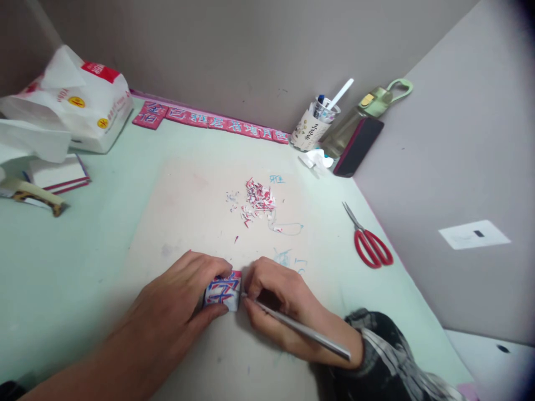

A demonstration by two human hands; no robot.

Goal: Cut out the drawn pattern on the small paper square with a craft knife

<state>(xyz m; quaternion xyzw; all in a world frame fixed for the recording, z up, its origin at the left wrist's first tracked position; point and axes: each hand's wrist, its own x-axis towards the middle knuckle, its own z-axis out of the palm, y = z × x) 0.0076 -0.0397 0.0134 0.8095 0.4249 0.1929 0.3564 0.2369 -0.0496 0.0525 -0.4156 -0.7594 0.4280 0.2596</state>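
Block (223,303), small, with blue marks and red and white on its face, is low in the middle of the view, on a pale sheet (188,195) over the green bench (96,267). Fingers cover its left side and part of its top edge, so the full pattern is hidden. The tip of the slim tool (301,328) is hard to make out, and whether it touches the block cannot be told. A thin object (35,195) at the far left is cut off by the frame and unclear.

Red and white shavings (259,197) lie in a loose pile beyond the hands, between blue pen marks and fine crumbs. Farther back, a row of red tiles (225,123) with pale blue characters runs along the wall, between a tissue pack (94,111) and a pen cup (309,131). A bottle (343,131), dark phone (359,147) and crumpled tissue (317,160) are near the cup; red-handled scissors (370,245) lie at the right.

The left hand (184,287) has its grip closed on the block, thumb at the near edge. The right hand (284,306) has its grip closed around the tool like a pen, just beside the block's right edge.
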